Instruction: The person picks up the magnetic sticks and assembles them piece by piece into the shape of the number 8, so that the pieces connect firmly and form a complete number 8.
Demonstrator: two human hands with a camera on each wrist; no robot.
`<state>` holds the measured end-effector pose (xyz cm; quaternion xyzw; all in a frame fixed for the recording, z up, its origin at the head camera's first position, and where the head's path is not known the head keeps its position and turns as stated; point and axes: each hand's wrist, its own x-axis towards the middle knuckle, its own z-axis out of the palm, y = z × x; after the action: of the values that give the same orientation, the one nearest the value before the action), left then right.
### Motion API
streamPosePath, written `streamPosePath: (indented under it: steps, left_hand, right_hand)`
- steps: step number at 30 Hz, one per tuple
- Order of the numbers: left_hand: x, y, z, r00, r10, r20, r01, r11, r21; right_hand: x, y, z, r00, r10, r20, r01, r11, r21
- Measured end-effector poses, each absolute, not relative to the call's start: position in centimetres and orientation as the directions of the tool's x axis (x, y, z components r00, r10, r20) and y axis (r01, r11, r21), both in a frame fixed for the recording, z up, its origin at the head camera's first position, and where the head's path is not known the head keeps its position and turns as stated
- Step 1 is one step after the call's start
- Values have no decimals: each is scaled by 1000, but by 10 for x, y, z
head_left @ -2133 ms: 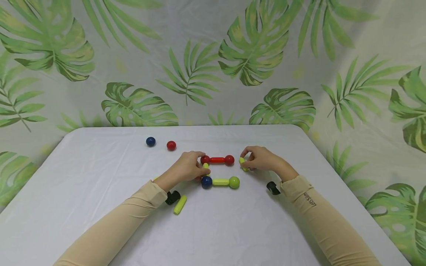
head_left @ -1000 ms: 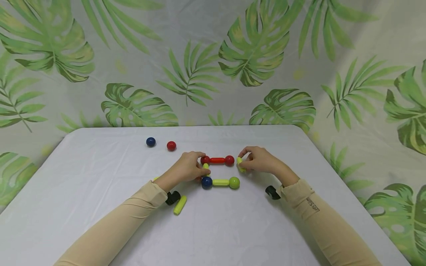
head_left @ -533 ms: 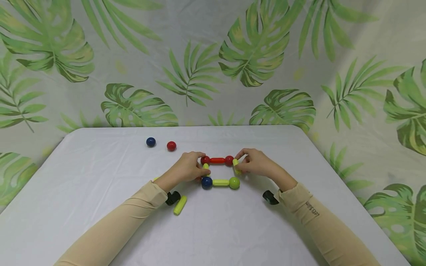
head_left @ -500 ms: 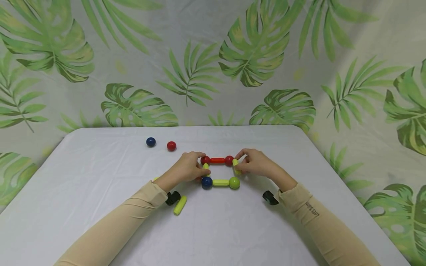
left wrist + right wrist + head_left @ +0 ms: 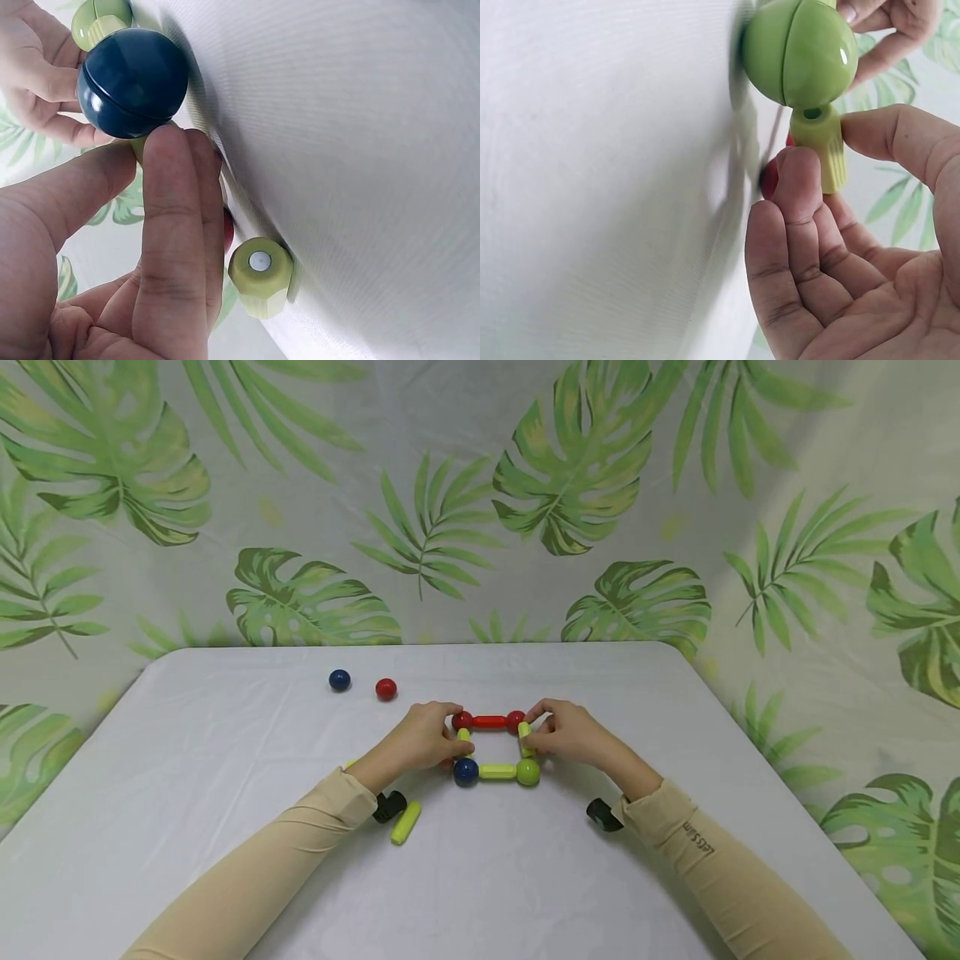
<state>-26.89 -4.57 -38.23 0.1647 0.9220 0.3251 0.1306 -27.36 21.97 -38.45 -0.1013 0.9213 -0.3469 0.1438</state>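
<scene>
A magnetic ball-and-rod frame lies on the white table. Two red balls, the right one (image 5: 515,721) near my right fingertips, are joined by a red rod (image 5: 490,722) at the back. In front, a blue ball (image 5: 466,772) and a green ball (image 5: 528,772) flank a yellow-green rod (image 5: 497,772). My left hand (image 5: 423,737) holds the left side, thumb and fingers around a yellow-green rod (image 5: 464,740). My right hand (image 5: 576,737) pinches another yellow-green rod (image 5: 525,741) on the right side; in the right wrist view its holed end meets the green ball (image 5: 802,52).
A loose blue ball (image 5: 340,680) and a loose red ball (image 5: 386,689) sit at the back left. One yellow-green rod (image 5: 406,823) lies near my left wrist, and another rod (image 5: 351,763) is mostly hidden behind the left forearm.
My right hand has moved left with its yellow-green rod, from apart on the right to between the right red ball and the green ball. The left hand has stayed in place.
</scene>
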Motion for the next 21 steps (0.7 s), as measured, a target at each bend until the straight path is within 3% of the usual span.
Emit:
streamPosePath:
  steps: [21]
  left_hand:
    - [-266,-45,-382,-912,389,-131,217,727,651]
  right_hand:
    - [-270,219,-387,-947,-256,-195,-57,730,-681]
